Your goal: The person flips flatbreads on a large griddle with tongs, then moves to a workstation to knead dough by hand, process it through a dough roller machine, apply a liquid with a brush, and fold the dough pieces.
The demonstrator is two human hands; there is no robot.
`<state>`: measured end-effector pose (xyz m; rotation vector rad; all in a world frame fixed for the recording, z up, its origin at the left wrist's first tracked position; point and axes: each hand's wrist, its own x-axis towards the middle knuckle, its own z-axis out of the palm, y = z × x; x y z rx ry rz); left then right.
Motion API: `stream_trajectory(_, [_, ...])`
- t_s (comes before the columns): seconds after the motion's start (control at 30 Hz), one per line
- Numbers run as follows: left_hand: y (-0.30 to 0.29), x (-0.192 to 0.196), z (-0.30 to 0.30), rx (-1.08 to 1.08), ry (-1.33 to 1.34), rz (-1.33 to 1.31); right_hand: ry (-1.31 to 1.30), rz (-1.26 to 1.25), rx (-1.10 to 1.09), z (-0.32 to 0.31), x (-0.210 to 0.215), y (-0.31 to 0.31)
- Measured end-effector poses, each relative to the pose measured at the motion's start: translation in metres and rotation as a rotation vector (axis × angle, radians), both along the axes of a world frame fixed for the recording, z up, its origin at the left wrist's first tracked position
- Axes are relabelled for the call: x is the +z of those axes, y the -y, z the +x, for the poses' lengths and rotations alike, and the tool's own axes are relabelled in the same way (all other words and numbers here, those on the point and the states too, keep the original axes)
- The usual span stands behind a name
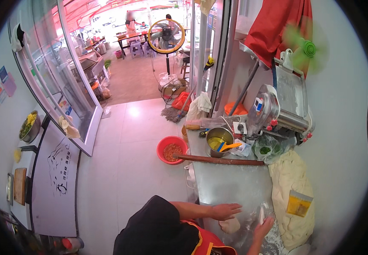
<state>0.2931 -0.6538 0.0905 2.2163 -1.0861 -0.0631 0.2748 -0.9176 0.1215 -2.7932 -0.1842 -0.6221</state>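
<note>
My left hand (226,211) is stretched flat above the metal worktop (218,180), palm down, its fingers straight. Partly beneath it lies a small flattened piece of pale dough (230,225). To its right is my right hand (264,228), low over the floury part of the worktop, fingers loosely extended. A narrow white shape (261,215) shows at its fingertips; whether it is dough or floured fingers is unclear. Along the right side rests a large mass of dough (292,176) with a yellow packet (299,205) on it.
A long brown wooden rod (222,160) crosses the worktop. Beyond it stand a metal pot (216,146) of yellow liquid with an orange-handled brush (230,146), a bag of greens (265,149) and a steel roller machine (273,110). A red basin (160,148) holds reddish chopped filling.
</note>
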Motion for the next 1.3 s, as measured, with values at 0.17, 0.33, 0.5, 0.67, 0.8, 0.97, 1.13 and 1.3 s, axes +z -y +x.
stream_trajectory(0.17, [0.006,0.008,0.012,-0.051,-0.105,-0.030,-0.445,0.591,-0.063,-0.054,-0.025,0.000])
stream_trajectory(0.33, [-0.001,0.004,0.011,-0.052,-0.102,-0.065,-0.127,0.013,-0.090,-0.035,-0.028,-0.011])
stream_trajectory(0.5, [-0.009,0.007,0.005,0.020,-0.158,-0.037,-0.077,-0.137,-0.290,-0.028,-0.062,-0.025])
stream_trajectory(0.67, [-0.021,0.005,-0.005,0.153,-0.179,-0.005,-0.241,-0.064,-0.325,-0.020,-0.058,-0.027])
stream_trajectory(0.8, [-0.019,0.014,-0.012,0.168,-0.106,-0.044,-0.205,0.068,-0.220,-0.012,-0.085,-0.002])
stream_trajectory(0.97, [-0.008,0.020,-0.021,0.186,-0.153,-0.023,-0.366,0.376,-0.326,-0.022,-0.060,0.015])
stream_trajectory(1.13, [0.011,0.016,-0.030,0.175,-0.104,-0.064,-0.395,0.397,-0.457,-0.019,-0.060,0.010])
stream_trajectory(1.3, [0.032,0.016,-0.025,0.228,-0.227,-0.145,-0.178,0.714,-0.352,-0.038,-0.075,0.009])
